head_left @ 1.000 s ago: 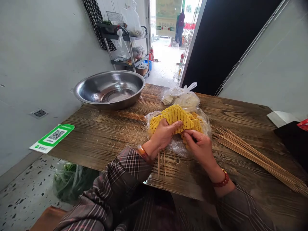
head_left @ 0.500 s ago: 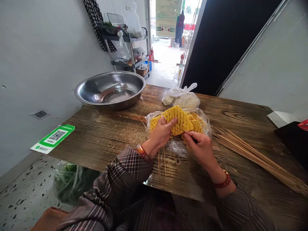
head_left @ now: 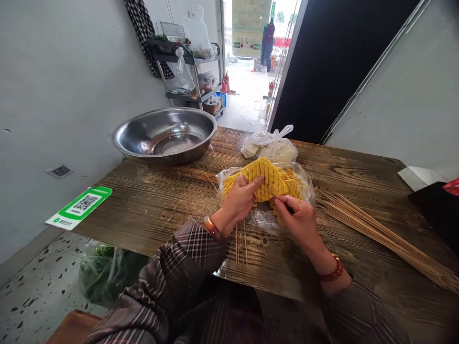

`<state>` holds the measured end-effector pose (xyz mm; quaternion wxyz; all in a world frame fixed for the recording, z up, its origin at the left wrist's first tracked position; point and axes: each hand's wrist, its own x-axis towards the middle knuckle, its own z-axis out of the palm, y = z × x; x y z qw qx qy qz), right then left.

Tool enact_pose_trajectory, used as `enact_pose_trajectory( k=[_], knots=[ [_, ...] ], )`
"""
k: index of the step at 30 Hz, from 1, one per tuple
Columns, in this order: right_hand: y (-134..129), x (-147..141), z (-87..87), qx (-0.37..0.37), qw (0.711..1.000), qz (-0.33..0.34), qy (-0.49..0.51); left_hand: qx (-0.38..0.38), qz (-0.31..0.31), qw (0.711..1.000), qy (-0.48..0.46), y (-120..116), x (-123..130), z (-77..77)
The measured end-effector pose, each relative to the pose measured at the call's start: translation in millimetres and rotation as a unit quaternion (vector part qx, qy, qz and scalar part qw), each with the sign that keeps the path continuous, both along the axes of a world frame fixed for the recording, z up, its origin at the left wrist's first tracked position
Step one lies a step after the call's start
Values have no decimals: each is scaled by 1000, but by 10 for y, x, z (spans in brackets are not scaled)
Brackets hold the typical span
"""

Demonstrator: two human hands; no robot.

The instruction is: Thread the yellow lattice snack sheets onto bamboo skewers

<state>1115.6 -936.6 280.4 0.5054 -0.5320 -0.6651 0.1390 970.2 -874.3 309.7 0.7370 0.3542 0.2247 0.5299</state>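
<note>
A yellow food sheet with rows of slits (head_left: 263,179) is held up over the table, its kind not certain. My left hand (head_left: 244,196) is closed on its left part, thumb on top. At its lower right edge, my right hand (head_left: 296,215) pinches with thumb and fingers; whether a thin skewer is also between them is hidden. More yellow slitted pieces (head_left: 296,184) lie behind in an opened clear plastic bag (head_left: 308,184). Several thin wooden skewers (head_left: 245,243) lie on the table below my left hand.
On the wooden table (head_left: 172,196) are a wide steel basin (head_left: 165,136), a tied bag with pale pieces (head_left: 270,145), a large skewer bundle (head_left: 387,239) and a green QR-code card (head_left: 81,208). A bag of greens (head_left: 107,272) is below the left edge.
Almost nothing differs. Both hands and the yellow sheet keep their places; only the camera view has shifted very slightly.
</note>
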Motion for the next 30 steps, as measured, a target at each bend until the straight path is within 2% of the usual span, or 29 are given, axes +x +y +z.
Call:
enact_pose_trajectory(
  k=[7, 14, 24, 30],
  knots=[
    [-8, 0, -12, -1, 1000, 1, -3, -6, 14, 1000, 6, 8, -7, 19],
    [-1, 47, -21, -11, 1000, 18, 3, -9, -9, 1000, 12, 10, -5, -11],
    [30, 74, -51, -21, 1000, 4, -4, -33, -28, 999, 3, 4, -23, -4],
    [38, 71, -54, -13, 1000, 13, 1, -23, 1, 1000, -16, 59, -62, 32]
  ],
)
